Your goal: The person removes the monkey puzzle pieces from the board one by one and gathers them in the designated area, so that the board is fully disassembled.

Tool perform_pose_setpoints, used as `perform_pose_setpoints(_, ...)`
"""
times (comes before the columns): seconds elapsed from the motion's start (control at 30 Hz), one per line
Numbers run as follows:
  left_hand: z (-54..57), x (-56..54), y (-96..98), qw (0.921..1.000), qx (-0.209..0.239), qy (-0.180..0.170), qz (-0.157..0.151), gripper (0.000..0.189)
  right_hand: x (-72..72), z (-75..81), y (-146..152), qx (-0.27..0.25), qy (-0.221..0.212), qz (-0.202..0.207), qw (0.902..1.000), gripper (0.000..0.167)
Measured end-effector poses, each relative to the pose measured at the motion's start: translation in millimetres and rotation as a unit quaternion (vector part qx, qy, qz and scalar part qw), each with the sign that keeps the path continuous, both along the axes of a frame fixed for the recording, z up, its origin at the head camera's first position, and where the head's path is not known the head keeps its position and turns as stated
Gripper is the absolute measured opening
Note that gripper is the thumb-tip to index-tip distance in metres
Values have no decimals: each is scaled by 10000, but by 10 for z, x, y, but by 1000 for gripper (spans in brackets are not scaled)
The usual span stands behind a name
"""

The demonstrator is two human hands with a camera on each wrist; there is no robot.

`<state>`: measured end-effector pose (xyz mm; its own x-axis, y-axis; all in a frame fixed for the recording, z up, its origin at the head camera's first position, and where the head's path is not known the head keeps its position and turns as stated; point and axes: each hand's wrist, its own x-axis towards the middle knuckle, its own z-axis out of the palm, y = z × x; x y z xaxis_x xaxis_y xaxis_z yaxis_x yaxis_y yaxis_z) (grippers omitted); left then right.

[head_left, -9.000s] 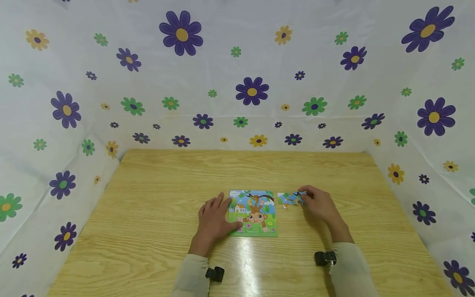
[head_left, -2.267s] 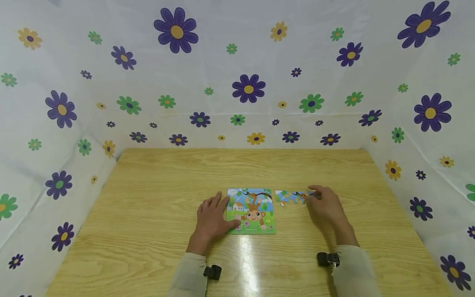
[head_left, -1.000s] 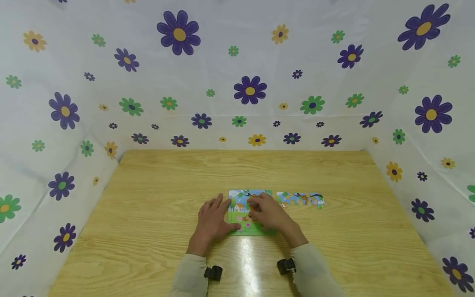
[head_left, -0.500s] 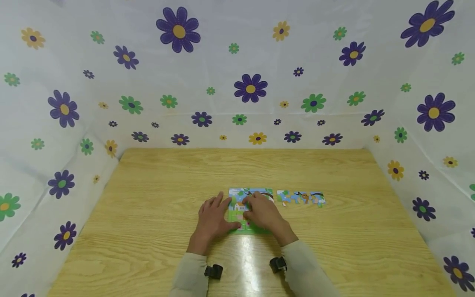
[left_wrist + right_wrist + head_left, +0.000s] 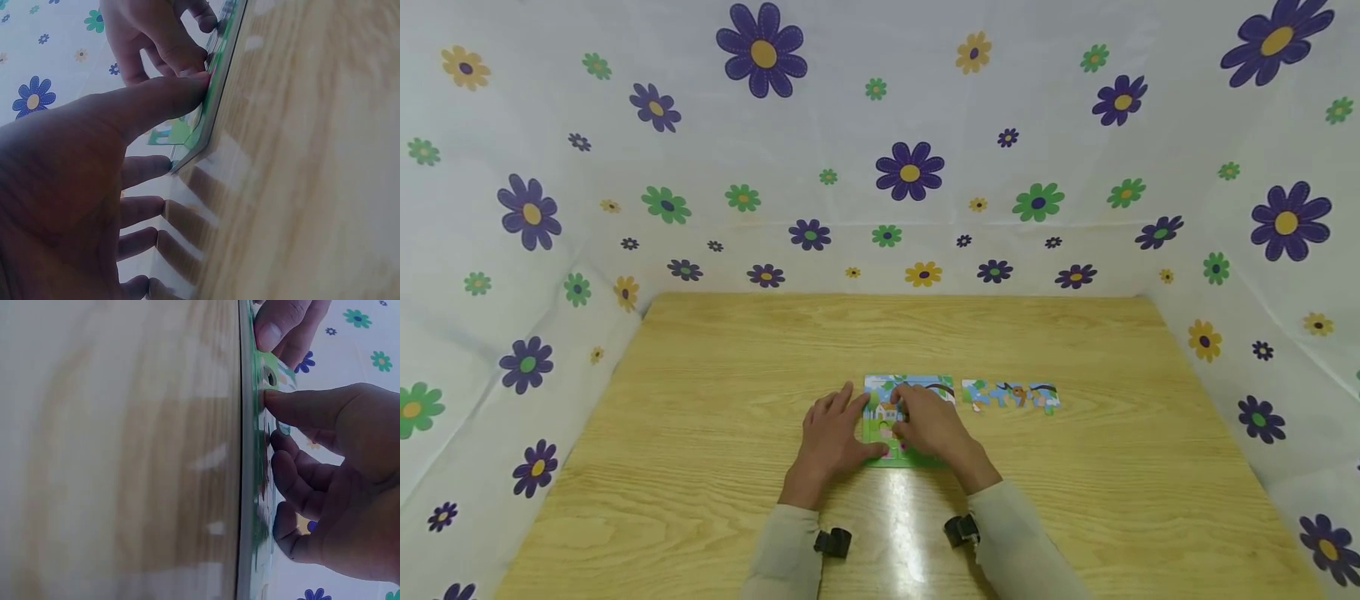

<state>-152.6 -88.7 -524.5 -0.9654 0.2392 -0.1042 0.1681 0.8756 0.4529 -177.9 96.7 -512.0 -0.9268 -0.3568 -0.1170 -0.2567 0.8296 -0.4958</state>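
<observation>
A jigsaw puzzle (image 5: 882,417) with a cartoon house and monkey picture lies flat on the table, its middle and right partly covered by my right hand. My left hand (image 5: 835,437) steadies it from the left: the thumb presses the face near the front edge, and the spread fingers lie along the left side. Above the puzzle, my right hand (image 5: 932,423) pinches at a jigsaw piece between thumb and curled fingers; the piece is mostly hidden. In the right wrist view the right thumb (image 5: 306,407) touches the puzzle's face. Loose jigsaw pieces (image 5: 1018,395) lie in a row to the right.
The wood-grain table (image 5: 715,358) extends around the puzzle on all sides. A white flower-print cloth (image 5: 820,150) stands behind it and along both sides. Black straps (image 5: 832,543) sit at both wrists.
My right hand has placed a piece at the right end of the loose row, then come left over the puzzle and shifted slightly further left. My left hand has stayed put.
</observation>
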Motion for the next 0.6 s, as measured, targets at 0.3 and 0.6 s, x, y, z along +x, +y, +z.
perform_pose_setpoints(0.3,9,-2,-10,10000,-25,16,37,87,40,-21,55,-995,13,65,9950,18)
perform_pose_setpoints(0.6,-3,-13,8,10000,-38,26,10,88,17,-40,275,-1553,-291,-290,9870,17)
